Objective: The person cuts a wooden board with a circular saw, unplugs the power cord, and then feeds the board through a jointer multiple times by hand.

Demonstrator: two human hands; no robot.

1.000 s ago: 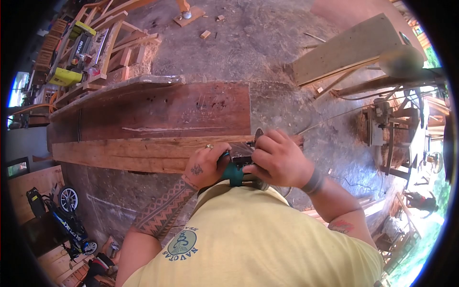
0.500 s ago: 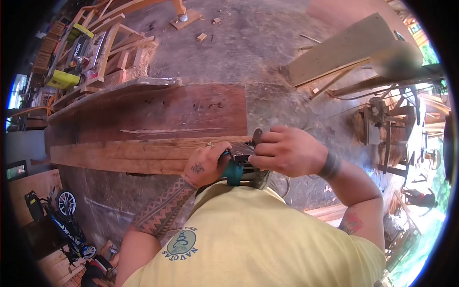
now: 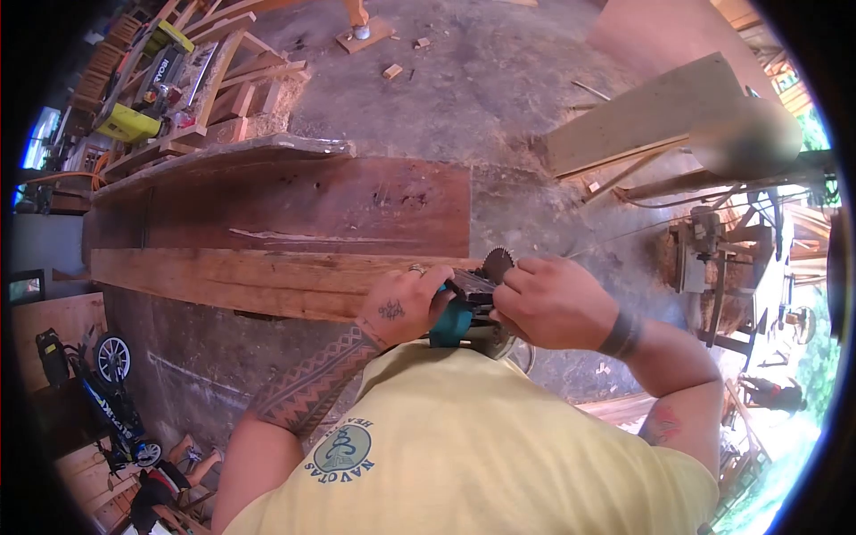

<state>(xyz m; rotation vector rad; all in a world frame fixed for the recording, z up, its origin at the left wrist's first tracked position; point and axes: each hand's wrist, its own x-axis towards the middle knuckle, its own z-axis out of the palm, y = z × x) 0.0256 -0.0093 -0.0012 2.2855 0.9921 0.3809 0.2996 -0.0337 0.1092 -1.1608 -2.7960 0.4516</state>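
Note:
A teal circular saw (image 3: 451, 325) is held close against the front of my yellow shirt, its dark metal base tilted up. My left hand (image 3: 406, 303) wraps round its left side, thumb near the base. The toothed round blade (image 3: 497, 262) sticks up at the far end of the saw. My right hand (image 3: 557, 301) is closed at the saw's right side, its curled fingers right beside the blade; the exact part they grip is hidden. Just beyond the saw lies a long wooden plank (image 3: 232, 283), with a wide reddish board (image 3: 312, 205) behind it.
A pale panel (image 3: 642, 116) leans at upper right, near a machine stand (image 3: 704, 241). Timber frames and a yellow-green tool (image 3: 129, 123) stand upper left. A blue-black motorbike (image 3: 111, 397) and a person (image 3: 159, 490) are at lower left. Wood offcuts (image 3: 392, 71) lie on the concrete floor.
Both hands and the saw have shifted slightly right in view. The saw has turned so more of its base and toothed blade shows; my right fingers have curled in closer to it.

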